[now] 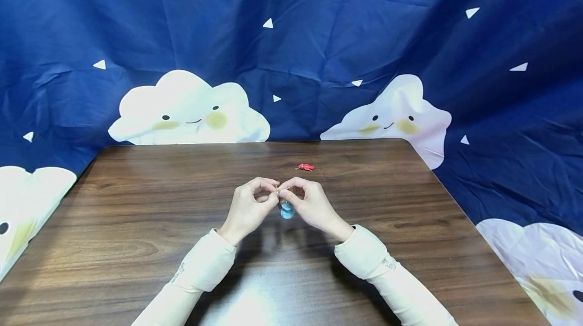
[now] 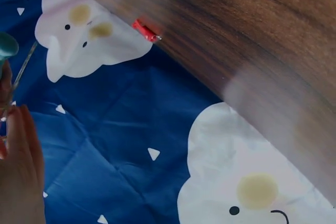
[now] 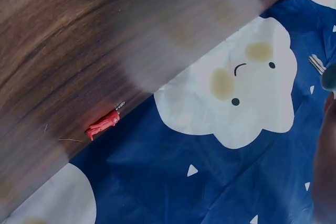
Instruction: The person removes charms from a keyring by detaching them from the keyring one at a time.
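Sleeves: white cuffs [image 1: 211, 260] come up from the near side, forearms angled inward over the desk [image 1: 114, 245].
Left hand: its thumb and forefinger [image 1: 248, 207] pinch a thin strand [image 2: 24, 67] of uncertain make.
Right hand: its thumb and forefinger [image 1: 314, 207] pinch too, apparently on the same strand, fingertips almost meeting the left's.
Blue charm: hangs [image 1: 287, 210] just below the fingertips, seemingly lifted off the desk, about midway between its left and right edges; how it joins the strand is hidden.
Pinching well: such a fine piece probably calls for fingertip pressure only, one hand holding firm while the other makes small moves; elbows low would steady both.
Risk: the smooth charm could twist or drop if both pinches loosened together.
Red charm: lies [image 1: 306, 167] out of the hands, near the desk's far edge, right of that edge's middle, a small metal link at one end.
Containers: none shows; bare wood carries the red charm.
Curtain: blue [image 1: 291, 52], with clouds, beyond the far edge.
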A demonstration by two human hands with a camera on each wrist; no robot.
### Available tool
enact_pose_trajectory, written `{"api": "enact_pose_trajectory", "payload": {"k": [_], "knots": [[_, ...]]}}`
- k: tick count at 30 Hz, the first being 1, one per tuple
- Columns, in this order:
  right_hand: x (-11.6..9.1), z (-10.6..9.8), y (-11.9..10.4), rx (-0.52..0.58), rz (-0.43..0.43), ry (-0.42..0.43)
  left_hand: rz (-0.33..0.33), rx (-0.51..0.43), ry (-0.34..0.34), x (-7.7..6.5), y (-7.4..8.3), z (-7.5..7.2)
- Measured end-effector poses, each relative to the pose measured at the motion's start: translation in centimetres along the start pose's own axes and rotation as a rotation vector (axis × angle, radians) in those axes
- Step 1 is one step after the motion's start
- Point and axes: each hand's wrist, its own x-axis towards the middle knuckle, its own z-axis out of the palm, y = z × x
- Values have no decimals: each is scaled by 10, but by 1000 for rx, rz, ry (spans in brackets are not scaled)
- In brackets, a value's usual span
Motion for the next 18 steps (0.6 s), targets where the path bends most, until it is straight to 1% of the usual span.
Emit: {"api": "enact_pose_trajectory", "payload": {"k": [1,3,4,6,9,11,13,15,18], "knots": [[0,-1,0,-11,12,0,-20,-16,-13,1,-2,0],[1,-3,0,-37,27,-4,-39,-36,-28,2,-9,-1],[1,-4,-1,-46,27,-11,-42,-33,-35,3,-14,-1],[2,-5,-1,-65,24,-27,-24,-8,-42,5,-24,-1],[3,-7,-1,-92,7,-63,41,64,-37,9,-37,-1],[3,-7,-1,-103,5,-88,91,112,-20,10,-40,-3],[3,-9,-2,-102,13,-111,149,157,13,11,-41,-5],[3,-11,-4,-70,42,-135,212,215,51,12,-39,-7],[4,-14,-5,12,111,-163,309,299,105,13,-37,-7]]}}
